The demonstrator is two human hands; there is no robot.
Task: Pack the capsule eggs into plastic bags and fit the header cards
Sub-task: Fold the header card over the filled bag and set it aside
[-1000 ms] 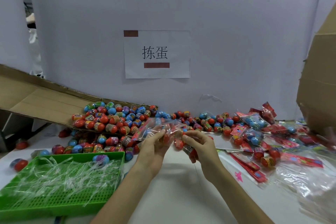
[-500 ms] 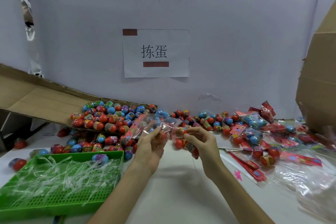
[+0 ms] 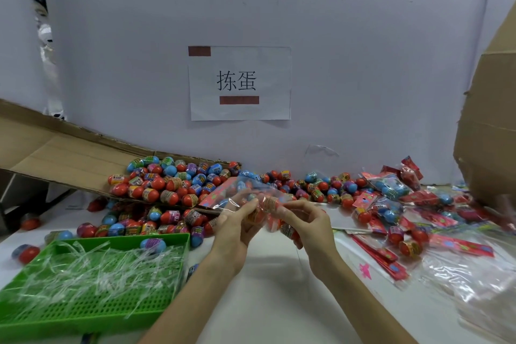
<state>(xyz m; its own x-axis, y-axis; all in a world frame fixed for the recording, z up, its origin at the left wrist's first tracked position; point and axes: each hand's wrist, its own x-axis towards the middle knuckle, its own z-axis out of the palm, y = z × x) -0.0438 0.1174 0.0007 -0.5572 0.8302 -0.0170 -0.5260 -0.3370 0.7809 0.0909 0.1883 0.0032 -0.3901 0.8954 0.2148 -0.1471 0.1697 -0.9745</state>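
Note:
Above the white table, my left hand (image 3: pixel 236 227) holds a clear plastic bag (image 3: pixel 245 190) whose red header card (image 3: pixel 220 194) points up and left. My right hand (image 3: pixel 310 227) pinches a red capsule egg (image 3: pixel 269 204) at the bag's mouth and keeps another egg (image 3: pixel 287 230) in its curled lower fingers. A big heap of loose red and blue capsule eggs (image 3: pixel 173 187) lies just behind my hands. Finished bags with eggs (image 3: pixel 391 190) are piled at the right.
A green perforated tray (image 3: pixel 92 307) with clear plastic strips fills the front left. Flattened cardboard (image 3: pixel 55 153) slopes at the back left and a cardboard box (image 3: pixel 491 126) stands at the right. Empty bags (image 3: pixel 474 282) and red header cards (image 3: pixel 385 260) lie at the right.
Both hands have stayed close together. The bag has tilted and my right hand has brought the red egg further up to the bag's mouth.

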